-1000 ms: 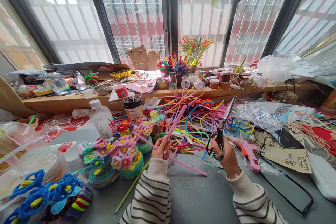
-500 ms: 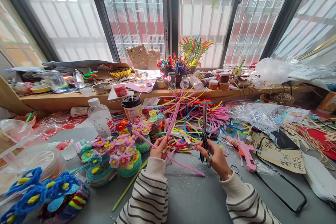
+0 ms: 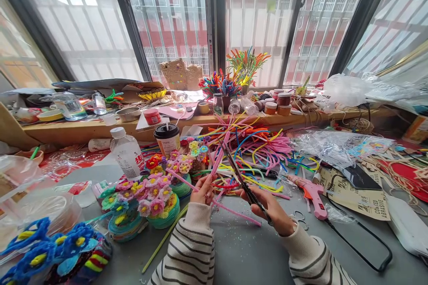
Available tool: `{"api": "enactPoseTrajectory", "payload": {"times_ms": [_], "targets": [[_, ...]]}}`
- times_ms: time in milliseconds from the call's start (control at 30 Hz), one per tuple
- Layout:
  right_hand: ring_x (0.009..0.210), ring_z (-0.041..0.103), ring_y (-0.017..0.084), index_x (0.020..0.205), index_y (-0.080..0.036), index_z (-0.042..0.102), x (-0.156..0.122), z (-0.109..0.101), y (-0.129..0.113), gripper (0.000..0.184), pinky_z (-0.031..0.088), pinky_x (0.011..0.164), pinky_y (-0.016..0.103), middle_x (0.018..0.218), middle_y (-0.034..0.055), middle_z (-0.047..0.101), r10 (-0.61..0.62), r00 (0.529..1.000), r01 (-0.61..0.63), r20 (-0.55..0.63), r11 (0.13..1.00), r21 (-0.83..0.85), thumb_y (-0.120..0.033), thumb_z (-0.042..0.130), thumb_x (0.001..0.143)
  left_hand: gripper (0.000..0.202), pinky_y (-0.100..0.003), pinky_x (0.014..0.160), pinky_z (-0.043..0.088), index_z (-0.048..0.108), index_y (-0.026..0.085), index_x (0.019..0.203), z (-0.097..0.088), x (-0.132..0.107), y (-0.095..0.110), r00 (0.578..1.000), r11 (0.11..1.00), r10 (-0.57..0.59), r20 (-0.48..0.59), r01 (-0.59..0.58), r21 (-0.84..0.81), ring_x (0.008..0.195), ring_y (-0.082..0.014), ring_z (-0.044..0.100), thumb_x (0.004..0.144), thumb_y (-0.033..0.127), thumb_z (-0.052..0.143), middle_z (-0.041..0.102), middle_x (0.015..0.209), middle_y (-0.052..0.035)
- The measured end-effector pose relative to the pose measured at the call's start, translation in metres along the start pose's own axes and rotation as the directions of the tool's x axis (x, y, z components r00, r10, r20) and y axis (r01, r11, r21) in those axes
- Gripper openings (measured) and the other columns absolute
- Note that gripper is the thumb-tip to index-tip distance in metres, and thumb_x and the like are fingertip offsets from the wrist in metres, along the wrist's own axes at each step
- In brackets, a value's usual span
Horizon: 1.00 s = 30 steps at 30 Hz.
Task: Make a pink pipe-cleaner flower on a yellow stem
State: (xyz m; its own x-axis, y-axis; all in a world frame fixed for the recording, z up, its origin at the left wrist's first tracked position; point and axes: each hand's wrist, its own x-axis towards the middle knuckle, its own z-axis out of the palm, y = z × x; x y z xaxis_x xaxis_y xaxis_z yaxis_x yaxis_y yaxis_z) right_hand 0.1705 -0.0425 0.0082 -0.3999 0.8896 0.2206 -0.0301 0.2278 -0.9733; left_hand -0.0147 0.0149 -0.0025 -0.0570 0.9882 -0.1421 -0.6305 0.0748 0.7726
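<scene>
Pinched in my left hand (image 3: 201,190) are pink pipe cleaners (image 3: 219,160); some rise upward and others cross out to both sides. My right hand (image 3: 272,209) is closed around black-handled scissors (image 3: 236,170), whose blades slant up and left close to the upright pink stems. Left of my left hand stand pots of pipe-cleaner flowers (image 3: 157,200), mostly pink and yellow on green-blue bases. A green pipe cleaner (image 3: 163,240) lies by my left sleeve. Behind both hands spreads a heap of loose coloured pipe cleaners (image 3: 267,142).
A pink glue gun (image 3: 314,198) with a black cable lies to the right, near small scissors (image 3: 300,219) and sandpaper (image 3: 354,196). A water bottle (image 3: 127,153) and lidded cup (image 3: 167,138) stand behind the flowers. Blue flowers (image 3: 43,249) occupy the near left. Jars line the wooden sill (image 3: 187,122).
The scissors have swung from upright to a leftward slant, bringing their blades nearer the pink pipe cleaners. My right hand has turned with them. My left hand keeps its hold, barely moved.
</scene>
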Motion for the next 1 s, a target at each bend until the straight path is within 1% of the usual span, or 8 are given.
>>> {"api": "enactPoseTrajectory", "payload": {"times_ms": [100,200,300,367,467,600,767,1000], "targets": [[0.101,0.045,0.023,0.098,-0.017,0.051,-0.002,0.004,-0.004,0.042,0.029,0.090,0.038,0.107,0.0097,0.051,-0.018,0.999,0.015,0.040,0.998,0.067,-0.045,0.052,0.067,0.028,-0.009,0.023,0.018,0.054,0.011,0.065,0.001,-0.001,0.001,1.000,1.000,-0.006,-0.002,0.006,0.006,0.025,0.0039,0.028,0.045,0.023,0.070,0.062,0.062,-0.0005],[0.102,0.044,0.024,0.096,-0.017,0.051,-0.003,0.006,-0.007,0.045,0.029,0.090,0.039,0.108,0.0109,0.050,-0.011,0.996,-0.003,0.087,0.988,0.154,-0.051,0.050,0.066,0.030,-0.010,0.023,0.018,0.054,0.010,0.065,0.001,-0.001,0.000,1.000,1.000,-0.004,-0.009,0.004,0.003,0.025,0.0040,0.028,0.043,0.023,0.070,0.063,0.063,-0.0017],[0.104,0.043,0.025,0.093,-0.017,0.051,-0.002,0.009,-0.004,0.049,0.029,0.089,0.041,0.108,0.0122,0.051,0.018,0.993,-0.050,0.116,0.961,0.273,-0.056,0.049,0.063,0.030,-0.010,0.023,0.018,0.054,0.011,0.064,0.001,-0.001,-0.001,1.000,1.000,-0.002,-0.011,0.002,0.000,0.025,0.0038,0.028,0.042,0.023,0.071,0.064,0.063,-0.0026],[0.104,0.043,0.025,0.088,-0.017,0.052,0.000,0.009,0.000,0.050,0.028,0.090,0.041,0.108,0.0126,0.052,0.062,0.991,-0.101,0.119,0.930,0.354,-0.058,0.051,0.060,0.029,-0.010,0.023,0.017,0.053,0.011,0.063,0.000,0.000,-0.001,1.000,1.000,0.002,-0.008,-0.002,0.007,0.025,0.0038,0.028,0.043,0.023,0.070,0.064,0.063,-0.0029],[0.106,0.042,0.025,0.085,-0.018,0.052,0.002,0.009,0.007,0.050,0.026,0.091,0.042,0.109,0.0129,0.051,0.113,0.986,-0.154,0.119,0.889,0.431,-0.060,0.052,0.057,0.027,-0.010,0.023,0.017,0.053,0.012,0.061,0.000,0.001,-0.002,1.000,1.000,0.017,-0.005,-0.017,0.024,0.025,0.0039,0.027,0.044,0.024,0.069,0.064,0.064,-0.0027],[0.108,0.040,0.025,0.086,-0.017,0.051,0.002,0.008,0.008,0.051,0.027,0.091,0.042,0.111,0.0135,0.050,0.115,0.986,-0.159,0.124,0.875,0.456,-0.060,0.051,0.057,0.027,-0.010,0.023,0.015,0.053,0.012,0.061,-0.001,0.002,-0.003,1.000,0.999,0.022,-0.004,-0.022,0.041,0.024,0.0041,0.025,0.044,0.025,0.069,0.064,0.062,-0.0023],[0.108,0.041,0.025,0.088,-0.018,0.051,0.001,0.009,-0.002,0.049,0.025,0.092,0.043,0.111,0.0129,0.050,0.068,0.986,-0.131,0.150,0.876,0.465,-0.058,0.049,0.061,0.028,-0.010,0.023,0.017,0.054,0.012,0.063,0.000,0.000,-0.003,1.000,0.999,0.000,0.024,-0.002,0.052,0.024,0.0038,0.027,0.045,0.026,0.069,0.065,0.065,-0.0042],[0.109,0.040,0.025,0.090,-0.017,0.050,-0.002,0.006,-0.008,0.048,0.026,0.091,0.042,0.112,0.0133,0.049,0.048,0.987,-0.115,0.154,0.877,0.467,-0.057,0.049,0.062,0.028,-0.009,0.023,0.016,0.054,0.011,0.061,0.002,-0.003,-0.002,1.000,0.999,-0.001,0.008,0.001,0.045,0.023,0.0047,0.026,0.043,0.026,0.070,0.065,0.063,-0.0035]]}}
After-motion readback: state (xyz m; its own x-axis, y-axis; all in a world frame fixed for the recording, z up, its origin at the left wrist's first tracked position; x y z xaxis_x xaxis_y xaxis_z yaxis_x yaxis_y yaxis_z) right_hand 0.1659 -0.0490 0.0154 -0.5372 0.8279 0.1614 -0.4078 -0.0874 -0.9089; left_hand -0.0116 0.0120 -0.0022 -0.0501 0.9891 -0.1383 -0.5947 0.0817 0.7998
